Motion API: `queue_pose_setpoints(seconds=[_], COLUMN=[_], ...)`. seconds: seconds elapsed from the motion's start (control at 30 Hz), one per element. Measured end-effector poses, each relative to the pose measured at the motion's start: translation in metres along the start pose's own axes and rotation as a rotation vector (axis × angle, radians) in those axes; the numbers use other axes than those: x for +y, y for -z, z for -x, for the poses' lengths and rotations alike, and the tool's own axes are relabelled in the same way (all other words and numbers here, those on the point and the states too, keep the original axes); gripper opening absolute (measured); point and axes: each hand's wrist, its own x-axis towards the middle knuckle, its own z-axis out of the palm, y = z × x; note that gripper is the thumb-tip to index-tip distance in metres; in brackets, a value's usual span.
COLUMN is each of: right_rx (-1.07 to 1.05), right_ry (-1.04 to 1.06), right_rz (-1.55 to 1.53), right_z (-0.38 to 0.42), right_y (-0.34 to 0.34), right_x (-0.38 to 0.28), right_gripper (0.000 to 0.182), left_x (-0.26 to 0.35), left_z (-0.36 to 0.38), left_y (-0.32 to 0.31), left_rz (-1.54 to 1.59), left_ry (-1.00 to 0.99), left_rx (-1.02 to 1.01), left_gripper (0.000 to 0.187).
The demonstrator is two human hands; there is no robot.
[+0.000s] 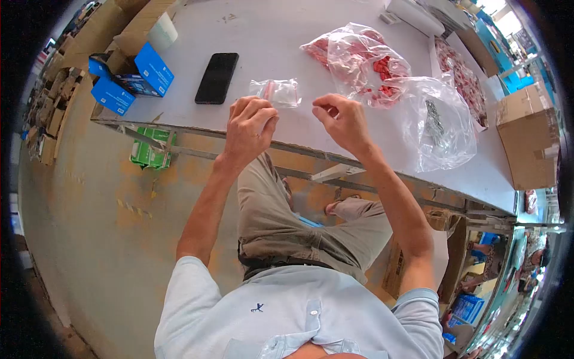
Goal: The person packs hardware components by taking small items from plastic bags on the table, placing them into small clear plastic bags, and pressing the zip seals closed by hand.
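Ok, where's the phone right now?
In the head view, the phone lies on the table, toward the person's left, between the open blue box and the small clear bag.

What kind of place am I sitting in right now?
Probably a small workshop or packing area: clear bags of red pieces and small metallic-looking parts lie on a long worktable, with a cardboard box at its end and stocked shelving beyond.
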Motion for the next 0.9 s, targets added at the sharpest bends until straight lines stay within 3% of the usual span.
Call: queue_pose_setpoints(seconds=[0.23, 0.3, 0.43, 0.9], right_rx=[0.023, -0.044, -0.086, 0.217], right_ry=[-0.080, -0.240, -0.182, -0.135], right_rz=[0.188, 0.296, 0.318, 0.116], right_z=[-0.043, -0.048, -0.053, -0.035], right_y=[-0.039, -0.042, -0.049, -0.044], right_x=[0.010, 0.004, 0.014, 0.020], right_gripper=[0.022, 0.025, 0.024, 0.013], left_x=[-0.010, -0.009, -0.010, -0.010], left_z=[0.002, 0.002, 0.003, 0.004], left_y=[-0.006, -0.006, -0.006, -0.008], left_rz=[-0.066, -0.054, -0.101, -0.140], left_ry=[0.060, 0.097, 0.091, 0.112], left_rx=[-0.072, -0.089, -0.092, -0.108], left_gripper=[0.017, 0.018, 0.022, 0.022])
